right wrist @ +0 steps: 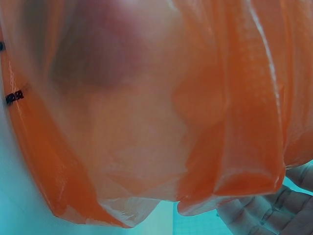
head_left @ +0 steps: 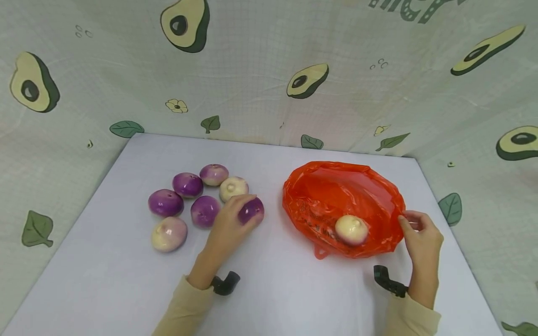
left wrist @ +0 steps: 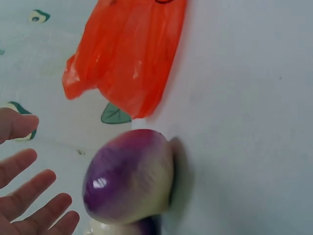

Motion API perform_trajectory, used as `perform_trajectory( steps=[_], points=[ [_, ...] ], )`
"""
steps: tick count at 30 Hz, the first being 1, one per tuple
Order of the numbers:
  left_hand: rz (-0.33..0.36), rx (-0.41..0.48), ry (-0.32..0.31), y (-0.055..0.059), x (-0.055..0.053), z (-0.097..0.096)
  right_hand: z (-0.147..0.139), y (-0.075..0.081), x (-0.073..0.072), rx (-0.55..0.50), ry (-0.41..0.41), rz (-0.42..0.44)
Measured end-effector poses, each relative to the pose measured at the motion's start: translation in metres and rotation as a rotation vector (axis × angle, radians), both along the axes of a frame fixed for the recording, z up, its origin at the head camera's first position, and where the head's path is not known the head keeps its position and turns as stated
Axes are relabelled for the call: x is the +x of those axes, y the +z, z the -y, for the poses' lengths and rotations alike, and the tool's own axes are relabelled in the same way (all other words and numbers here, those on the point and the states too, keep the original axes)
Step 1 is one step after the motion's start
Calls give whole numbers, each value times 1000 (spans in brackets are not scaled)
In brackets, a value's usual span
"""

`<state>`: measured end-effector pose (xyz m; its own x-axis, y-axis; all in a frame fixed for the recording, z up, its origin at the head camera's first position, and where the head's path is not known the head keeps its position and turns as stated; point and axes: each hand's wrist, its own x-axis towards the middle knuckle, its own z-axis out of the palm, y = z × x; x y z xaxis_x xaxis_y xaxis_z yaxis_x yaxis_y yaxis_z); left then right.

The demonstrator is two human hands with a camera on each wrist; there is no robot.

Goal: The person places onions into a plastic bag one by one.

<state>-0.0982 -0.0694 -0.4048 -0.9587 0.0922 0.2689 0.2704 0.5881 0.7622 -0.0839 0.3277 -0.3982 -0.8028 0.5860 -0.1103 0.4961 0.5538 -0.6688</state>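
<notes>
In the head view my left hand (head_left: pixel 231 219) is over a purple onion (head_left: pixel 254 210), thumb and index finger on either side of it. The left wrist view shows the fingers (left wrist: pixel 36 191) extended and spread, apart from that onion (left wrist: pixel 129 176), which sits on the table. My right hand (head_left: pixel 422 235) pinches the right rim of a red plastic bag (head_left: pixel 336 179). The bag stands with its mouth wide open, and a pale onion (head_left: pixel 352 229) lies inside. In the right wrist view the bag (right wrist: pixel 142 156) partly hides the right fingers (right wrist: pixel 274 210).
Several onions lie clustered left of my left hand, among them a purple onion (head_left: pixel 166 203) and pale onions (head_left: pixel 169 234). The white table (head_left: pixel 269 298) meets an avocado-patterned cloth (head_left: pixel 252 70) at its back and sides. A bag handle loop (head_left: pixel 321 252) lies in front of the bag.
</notes>
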Motion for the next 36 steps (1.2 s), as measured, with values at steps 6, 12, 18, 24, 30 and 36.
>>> perform_trajectory(
  steps=[6, 12, 18, 24, 30, 36],
  points=[
    [49, -19, 21, -9, -3, 8, 0, 0, 0, 0, 0, 0],
    [74, -6, 23, -19, -4, 13, 1, -1, 0, -11, -6, 5],
    [147, 37, 22, -28, -8, 15, 0, -1, 0, -4, -7, 5],
    [212, 60, 48, -32, -12, 12, 0, -3, 1, -11, -1, 15],
    [248, 87, 74, -31, -15, 10, -1, -2, 2, -3, 6, 16],
    [255, 74, 90, -30, -15, 9, 0, -1, 1, -9, 3, 15]
  ],
)
